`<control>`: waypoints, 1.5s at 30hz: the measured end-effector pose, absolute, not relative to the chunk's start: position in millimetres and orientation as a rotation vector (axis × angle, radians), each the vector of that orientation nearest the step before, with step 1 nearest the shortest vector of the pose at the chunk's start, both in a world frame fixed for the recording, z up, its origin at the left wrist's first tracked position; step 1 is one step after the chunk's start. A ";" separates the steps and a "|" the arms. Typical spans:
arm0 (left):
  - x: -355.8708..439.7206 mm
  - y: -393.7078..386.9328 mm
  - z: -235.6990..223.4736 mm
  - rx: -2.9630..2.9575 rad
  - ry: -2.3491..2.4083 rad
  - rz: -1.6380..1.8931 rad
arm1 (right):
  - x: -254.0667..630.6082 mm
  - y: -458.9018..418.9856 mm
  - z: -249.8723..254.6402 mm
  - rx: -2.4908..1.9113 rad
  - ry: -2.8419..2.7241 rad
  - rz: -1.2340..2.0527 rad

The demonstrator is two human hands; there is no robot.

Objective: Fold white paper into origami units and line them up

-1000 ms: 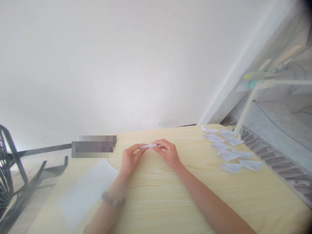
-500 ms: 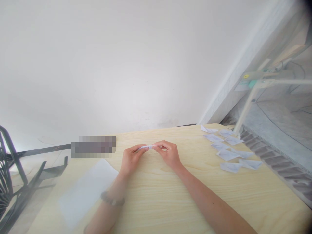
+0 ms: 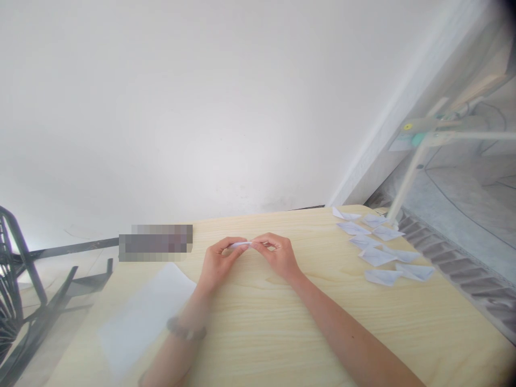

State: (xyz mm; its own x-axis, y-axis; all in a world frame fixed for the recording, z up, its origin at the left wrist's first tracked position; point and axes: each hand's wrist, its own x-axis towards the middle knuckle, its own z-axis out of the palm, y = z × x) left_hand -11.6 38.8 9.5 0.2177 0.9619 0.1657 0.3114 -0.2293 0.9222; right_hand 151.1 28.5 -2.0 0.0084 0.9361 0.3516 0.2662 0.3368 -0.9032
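Between my two hands, over the middle of the table, is a small folded white paper point(image 3: 241, 244), seen nearly edge-on. My left hand point(image 3: 217, 262) pinches its left part between thumb and fingers; a dark beaded bracelet circles that wrist. My right hand point(image 3: 279, 255) pinches the right end, its fingertips close to those of the left. Much of the paper is hidden by the fingers. Several folded white paper boats point(image 3: 377, 256) lie at the table's right side. Flat beside my left forearm rests a stack of white paper sheets point(image 3: 149, 312).
The light wood table point(image 3: 262, 333) stands against a white wall point(image 3: 242, 107). A blurred-out dark object point(image 3: 155, 243) sits at its back left corner. Black metal chair-like frames point(image 3: 24, 258) are at the left. A white metal stand point(image 3: 407, 177) rises beyond the right edge.
Both hands stay in nearly the same place. The folded paper between them has flattened slightly, and the fingertips have shifted a little closer together.
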 end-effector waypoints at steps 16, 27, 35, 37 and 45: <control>-8.5 39.2 5.9 1.540 1.202 1.003 | 152.7 32.9 -6.6 -1.145 -1.428 0.989; -11.1 40.5 3.0 1.400 1.103 0.917 | 153.0 34.9 -8.7 -1.145 -1.356 1.043; -11.4 42.5 2.7 1.289 1.067 0.930 | 153.5 35.9 -8.7 -1.205 -1.381 1.045; -11.1 42.5 3.6 1.298 1.073 0.933 | 153.6 35.1 -7.0 -1.204 -1.392 1.047; -12.7 41.0 5.7 1.448 1.100 0.957 | 153.0 33.2 -5.4 -1.184 -1.467 1.029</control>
